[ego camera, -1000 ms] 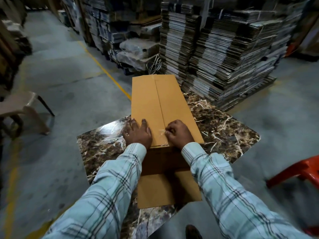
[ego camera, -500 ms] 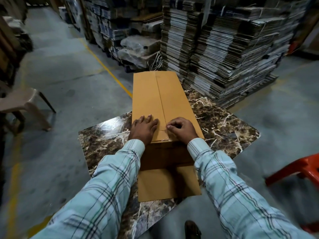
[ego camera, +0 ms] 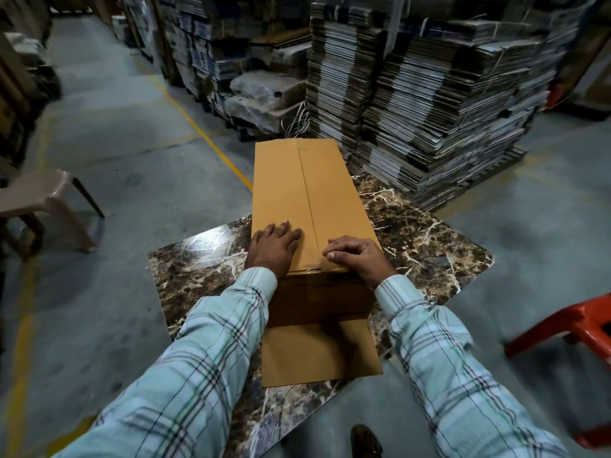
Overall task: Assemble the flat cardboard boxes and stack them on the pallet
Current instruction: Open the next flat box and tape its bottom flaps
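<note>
A long brown cardboard box [ego camera: 307, 193] lies on a marble-patterned table [ego camera: 429, 239], its two top flaps folded shut along a centre seam. My left hand [ego camera: 272, 249] rests flat on the left flap at the near end, fingers spread slightly. On the right flap beside the seam sits my right hand [ego camera: 358, 257], fingers curled and thumb tip pressed to the cardboard. A loose end flap [ego camera: 317, 355] lies flat on the table toward me. Tall stacks of flat cardboard boxes [ego camera: 429, 104] stand on a pallet [ego camera: 496, 166] behind the table.
A beige plastic stool [ego camera: 43, 196] stands on the grey floor at the left. At the right edge is a red plastic stool [ego camera: 575, 325]. A yellow floor line [ego camera: 205, 137] runs away toward more stacked goods. My shoe [ego camera: 365, 441] shows below the table's edge.
My left hand has slid from the box's left edge up onto the flap and flattened. My right hand has shifted slightly right along the near end. The box stays in place.
</note>
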Action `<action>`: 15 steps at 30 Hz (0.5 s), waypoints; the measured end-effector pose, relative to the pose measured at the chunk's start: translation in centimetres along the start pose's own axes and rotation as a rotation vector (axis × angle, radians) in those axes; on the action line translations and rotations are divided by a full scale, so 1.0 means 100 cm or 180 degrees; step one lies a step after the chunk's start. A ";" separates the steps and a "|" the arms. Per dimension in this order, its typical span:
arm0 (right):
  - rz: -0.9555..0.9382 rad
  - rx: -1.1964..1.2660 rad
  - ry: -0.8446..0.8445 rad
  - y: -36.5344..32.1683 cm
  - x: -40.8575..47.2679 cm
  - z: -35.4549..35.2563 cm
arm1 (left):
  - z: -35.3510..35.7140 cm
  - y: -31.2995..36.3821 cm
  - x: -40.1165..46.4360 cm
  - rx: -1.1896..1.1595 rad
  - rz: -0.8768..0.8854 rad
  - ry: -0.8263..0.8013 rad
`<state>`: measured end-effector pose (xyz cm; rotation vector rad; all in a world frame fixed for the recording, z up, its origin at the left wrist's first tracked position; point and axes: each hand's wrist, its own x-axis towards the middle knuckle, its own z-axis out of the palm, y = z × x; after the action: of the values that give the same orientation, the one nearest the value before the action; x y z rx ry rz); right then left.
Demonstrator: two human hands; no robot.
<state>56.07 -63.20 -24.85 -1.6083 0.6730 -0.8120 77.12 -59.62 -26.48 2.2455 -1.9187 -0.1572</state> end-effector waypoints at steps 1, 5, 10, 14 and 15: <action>0.0047 0.0040 -0.0060 -0.002 -0.001 -0.001 | -0.001 0.000 0.000 -0.0002 -0.0007 0.0010; 0.0284 0.0402 -0.0182 -0.008 -0.007 -0.006 | -0.001 0.001 -0.002 -0.0030 -0.0029 0.0074; 0.0367 0.0709 -0.0279 -0.001 -0.011 -0.011 | 0.001 0.000 -0.001 -0.0097 -0.0037 0.0103; 0.0281 0.1325 -0.0307 0.002 -0.009 -0.012 | 0.001 0.000 -0.002 -0.0125 -0.0032 0.0110; 0.0326 0.1647 -0.0229 0.002 -0.010 -0.014 | 0.001 -0.001 -0.002 -0.0131 -0.0039 0.0113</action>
<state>54.37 -63.27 -25.10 -1.1191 0.4422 -0.7724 77.14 -59.44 -26.60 2.2188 -1.8671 -0.1560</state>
